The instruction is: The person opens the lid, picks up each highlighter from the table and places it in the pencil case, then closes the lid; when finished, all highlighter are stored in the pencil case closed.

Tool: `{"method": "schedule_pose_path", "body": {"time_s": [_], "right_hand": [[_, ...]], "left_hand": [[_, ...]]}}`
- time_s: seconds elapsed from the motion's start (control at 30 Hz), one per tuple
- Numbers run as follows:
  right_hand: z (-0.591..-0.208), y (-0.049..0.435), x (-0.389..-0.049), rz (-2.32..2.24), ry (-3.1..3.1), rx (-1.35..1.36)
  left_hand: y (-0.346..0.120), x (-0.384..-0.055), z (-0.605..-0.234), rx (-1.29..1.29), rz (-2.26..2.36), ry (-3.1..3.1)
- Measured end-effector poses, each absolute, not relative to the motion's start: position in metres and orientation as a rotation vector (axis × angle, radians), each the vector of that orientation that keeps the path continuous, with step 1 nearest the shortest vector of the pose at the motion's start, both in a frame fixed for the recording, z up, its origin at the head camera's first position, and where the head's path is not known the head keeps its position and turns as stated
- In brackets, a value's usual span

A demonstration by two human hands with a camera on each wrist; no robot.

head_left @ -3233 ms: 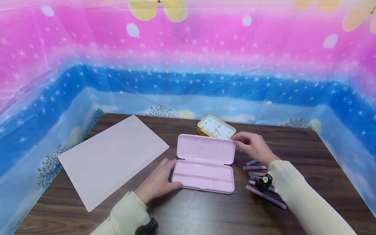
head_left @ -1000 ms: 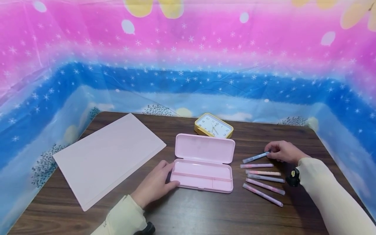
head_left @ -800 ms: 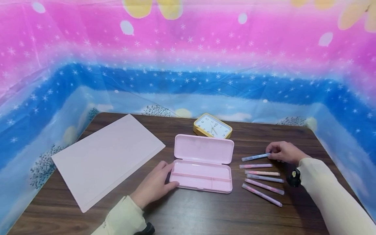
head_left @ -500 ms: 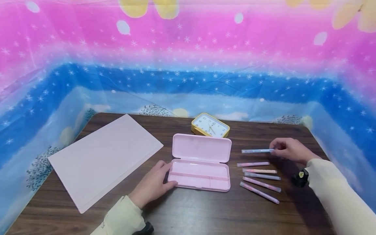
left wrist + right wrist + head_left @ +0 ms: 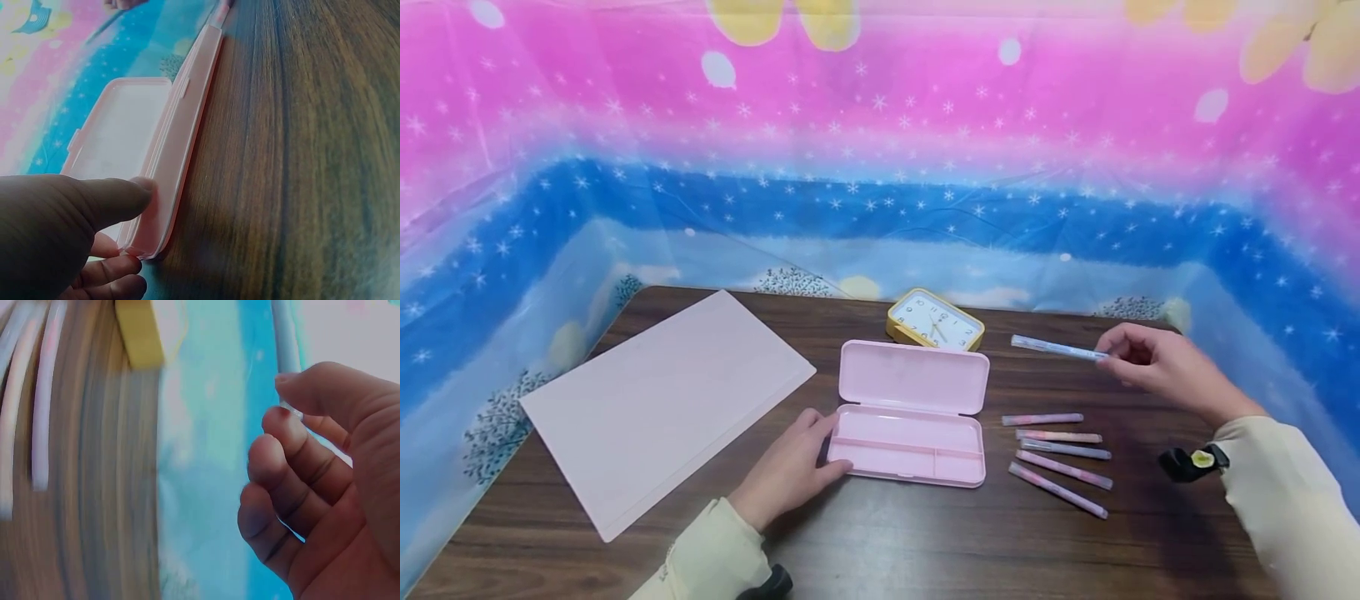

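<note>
A light-blue marker pen is pinched by one end between the thumb and fingers of my right hand, raised above the table on the right. In the right wrist view the same marker pen points away from the fingertips. My left hand holds the left end of a pink pencil case, whose lid stands open. Its thumb lies on the front wall in the left wrist view, other fingers round the end. The case's compartments hold nothing visible. Several marker pens lie right of the case.
Behind the case lies a yellow-framed clock, face tilted up. A large pale pink flat board covers the table's left part. The dark wooden table ends at a patterned cloth backdrop.
My right hand went from the case lid to the farthest marker pen, took hold of it and lifted it up off the table. My left hand stays at the case.
</note>
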State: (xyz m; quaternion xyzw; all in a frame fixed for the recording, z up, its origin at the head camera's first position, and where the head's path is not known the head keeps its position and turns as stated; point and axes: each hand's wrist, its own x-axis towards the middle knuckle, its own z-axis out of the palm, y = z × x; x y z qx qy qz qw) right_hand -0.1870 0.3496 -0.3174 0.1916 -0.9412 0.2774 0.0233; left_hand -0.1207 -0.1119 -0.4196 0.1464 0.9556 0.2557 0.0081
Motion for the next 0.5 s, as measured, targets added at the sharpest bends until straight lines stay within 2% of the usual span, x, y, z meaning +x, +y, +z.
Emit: {"method": "schedule_pose_path", "body": {"time_s": [0.23,0.5], "right_hand": [[-0.314,0.293,-0.179,0.802,-2.894,0.735],[-0.332,0.240,-0.176,0.847,-2.959,0.827]], "left_hand": [[-0.112,-0.120,-0.420,0.454,0.795,2.990],[-0.112,-0.120,-0.419,0.446,0.786,2.985]]}}
